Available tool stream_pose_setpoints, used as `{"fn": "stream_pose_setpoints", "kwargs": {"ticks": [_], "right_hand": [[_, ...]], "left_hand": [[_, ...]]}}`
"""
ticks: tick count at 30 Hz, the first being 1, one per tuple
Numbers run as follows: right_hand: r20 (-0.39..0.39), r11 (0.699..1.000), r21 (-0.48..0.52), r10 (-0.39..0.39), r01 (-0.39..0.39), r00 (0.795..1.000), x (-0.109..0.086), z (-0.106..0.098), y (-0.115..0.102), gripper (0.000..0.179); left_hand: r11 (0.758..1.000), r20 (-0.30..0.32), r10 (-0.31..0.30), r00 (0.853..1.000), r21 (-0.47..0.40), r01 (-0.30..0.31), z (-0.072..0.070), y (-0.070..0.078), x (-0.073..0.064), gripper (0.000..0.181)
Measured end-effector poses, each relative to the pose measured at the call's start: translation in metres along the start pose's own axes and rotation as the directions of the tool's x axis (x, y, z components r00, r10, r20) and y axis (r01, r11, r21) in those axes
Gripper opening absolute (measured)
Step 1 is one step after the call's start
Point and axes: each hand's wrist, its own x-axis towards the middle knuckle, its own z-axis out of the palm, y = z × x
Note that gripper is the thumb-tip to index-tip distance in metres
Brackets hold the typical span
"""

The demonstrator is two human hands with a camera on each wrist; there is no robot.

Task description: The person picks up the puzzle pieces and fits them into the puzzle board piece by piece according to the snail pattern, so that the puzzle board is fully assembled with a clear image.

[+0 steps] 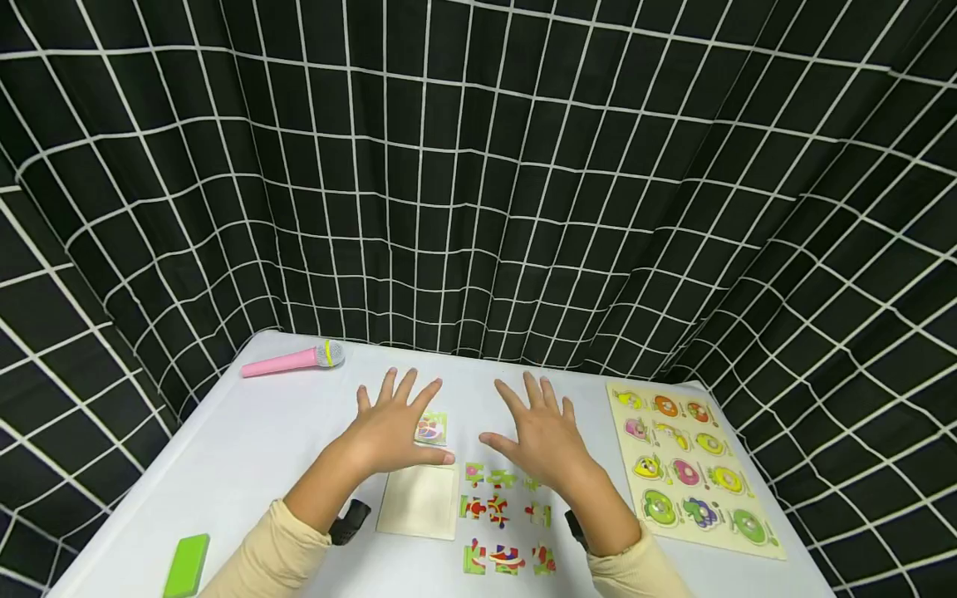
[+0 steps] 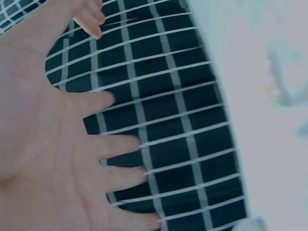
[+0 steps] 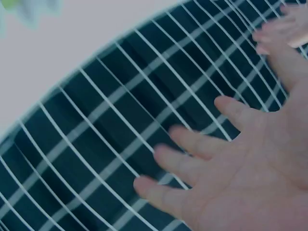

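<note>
Both hands hover over the middle of the table with fingers spread, holding nothing. My left hand [image 1: 389, 432] is above the far end of a blank cream puzzle tray [image 1: 419, 502], and partly covers a small picture card [image 1: 431, 428]. To its right, my right hand [image 1: 546, 436] hangs over the far edge of several loose jigsaw pieces [image 1: 497, 508], green with red and purple, laid out in rows. In the left wrist view the left palm [image 2: 53, 139] shows bare; the right palm [image 3: 250, 168] is likewise bare in the right wrist view.
A pink toy microphone [image 1: 292, 360] lies at the back left of the white table [image 1: 262, 448]. Near the front left sits a green block [image 1: 187, 565]. On the right lies a fruit-and-vegetable peg board [image 1: 691, 465]. Black curtains with white grid lines [image 1: 478, 166] enclose the table.
</note>
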Motion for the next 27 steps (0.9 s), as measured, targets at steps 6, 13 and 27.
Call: {"fn": "stream_pose_setpoints", "kwargs": {"ticks": [6, 13, 27], "right_hand": [[0.050, 0.994, -0.061, -0.084, 0.087, 0.995, 0.007, 0.052, 0.007, 0.065], [0.114, 0.991, -0.043, -0.125, 0.130, 0.986, 0.005, 0.092, 0.005, 0.045], [0.078, 0.980, -0.054, -0.185, 0.189, 0.980, 0.012, 0.108, 0.002, 0.026]], "left_hand": [[0.996, 0.174, -0.075, 0.982, -0.039, 0.083, 0.036, -0.032, -0.014, 0.099], [0.990, 0.210, -0.126, 0.970, -0.036, 0.136, 0.074, -0.059, -0.027, 0.100], [0.990, 0.214, -0.116, 0.970, -0.052, 0.130, 0.074, -0.062, -0.032, 0.092]]}}
